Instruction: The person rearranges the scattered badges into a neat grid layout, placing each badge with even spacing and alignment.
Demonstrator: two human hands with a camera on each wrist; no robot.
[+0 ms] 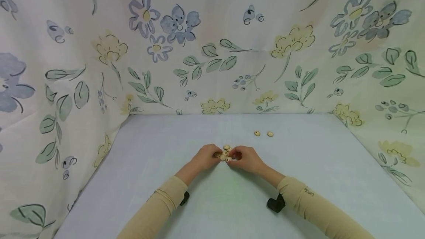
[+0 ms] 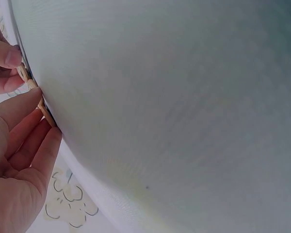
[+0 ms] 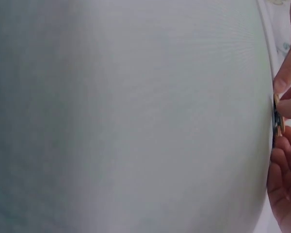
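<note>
Several discs (image 1: 223, 157), partly hidden, hands (image 1: 246, 159) covering

You wear pale beige long sleeves, plain apart from a few small dark marks. Your left sleeve (image 1: 146, 215) ends in a left cuff (image 1: 172, 188) bunched into several ring-like folds. Your right sleeve (image 1: 327, 211) creases more lightly and carries small dark lettering (image 1: 309, 191) behind the right cuff (image 1: 286, 183), too small to read surely. A black left wrist camera (image 1: 185, 198) shows partly beside one sleeve; your right wrist camera (image 1: 276, 203), also black, is blocky with rounded edges. Your left hand (image 1: 207, 156) and right hand (image 1: 248, 159) are bare.
</note>
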